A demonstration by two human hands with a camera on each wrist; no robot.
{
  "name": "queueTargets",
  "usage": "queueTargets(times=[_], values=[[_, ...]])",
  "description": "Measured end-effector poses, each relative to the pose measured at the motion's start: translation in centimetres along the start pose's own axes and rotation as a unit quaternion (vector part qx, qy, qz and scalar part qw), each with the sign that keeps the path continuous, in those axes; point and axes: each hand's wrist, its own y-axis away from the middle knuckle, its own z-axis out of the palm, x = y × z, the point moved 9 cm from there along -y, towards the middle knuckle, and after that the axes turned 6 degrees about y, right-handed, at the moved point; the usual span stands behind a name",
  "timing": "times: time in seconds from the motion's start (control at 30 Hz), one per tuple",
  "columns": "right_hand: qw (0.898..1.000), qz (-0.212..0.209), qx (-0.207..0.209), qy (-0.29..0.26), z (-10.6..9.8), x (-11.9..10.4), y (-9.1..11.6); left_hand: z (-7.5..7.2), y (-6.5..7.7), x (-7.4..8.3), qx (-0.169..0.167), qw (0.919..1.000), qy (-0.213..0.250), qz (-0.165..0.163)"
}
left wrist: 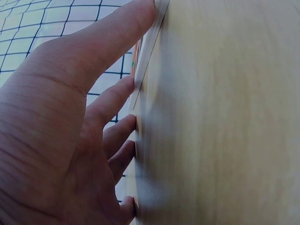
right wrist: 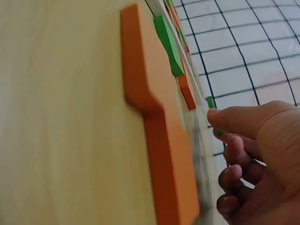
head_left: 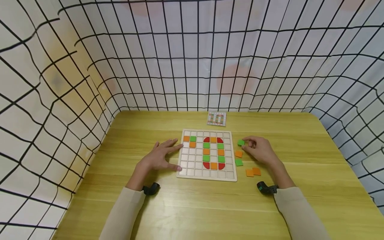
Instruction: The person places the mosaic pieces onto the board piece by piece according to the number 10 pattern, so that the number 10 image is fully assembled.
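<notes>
A pale square grid board [head_left: 207, 179] lies on the table. Red, orange and green tiles form a ring on its right half; two orange tiles and one green tile [head_left: 193, 138] sit near its upper left corner. My left hand [head_left: 159, 156], fingers spread, rests with thumb and index fingertip at the board's left edge. In the left wrist view the other fingertips of the left hand [left wrist: 70, 122] touch the table. Right of the board, my right hand [head_left: 260, 150] pinches a green square tile [head_left: 241, 142] between thumb and index finger; the right wrist view shows the tile's edge [right wrist: 210, 101].
Beside the board's right edge lie a loose orange tile [head_left: 238, 154] and a green tile [head_left: 238, 162]. Closer to me, two orange tiles [head_left: 249, 172] overlap. A small pattern card [head_left: 216, 119] lies behind the board. Black netting [head_left: 186, 60] surrounds the table's back and sides.
</notes>
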Motion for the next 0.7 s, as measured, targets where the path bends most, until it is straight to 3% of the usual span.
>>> queueTargets(times=[0.43, 0.7], values=[[0.999, -0.002, -0.003, -0.046, 1.6, -4.0, -0.5, 0.0, 0.0, -0.2, -0.002, 1.0, -0.003, -0.002], [0.998, -0.028, -0.013, -0.056, 2.7, -6.4, -0.9, 0.0, -0.1, -0.1, -0.002, 1.0, -0.001, -0.001]])
